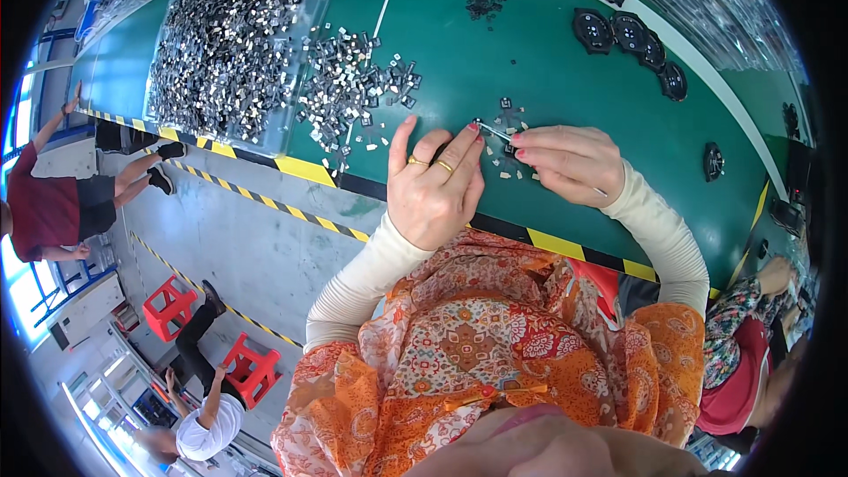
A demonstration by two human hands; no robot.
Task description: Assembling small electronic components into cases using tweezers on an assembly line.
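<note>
My left hand [435, 193], with two rings on it, is closed in a pinch at the table's near side. Between its thumb and index fingertips sits a tiny dark part [478, 121], mostly covered by the fingers. My right hand [579, 162] grips a slim silver tool that looks like tweezers [496, 132]. The tool's tip meets the dark part at my left fingertips. Around and below the tool lie several small pale pieces [504, 175]. Another small black square part [506, 103] lies just beyond the tool.
Left of my hands, a loose heap of small black parts [353, 79] spreads beside a clear tray [284, 128] full of similar ones. Round black casings [629, 34] line the far right. Black-and-yellow tape [305, 170] edges the green table [433, 26]. Other people are nearby.
</note>
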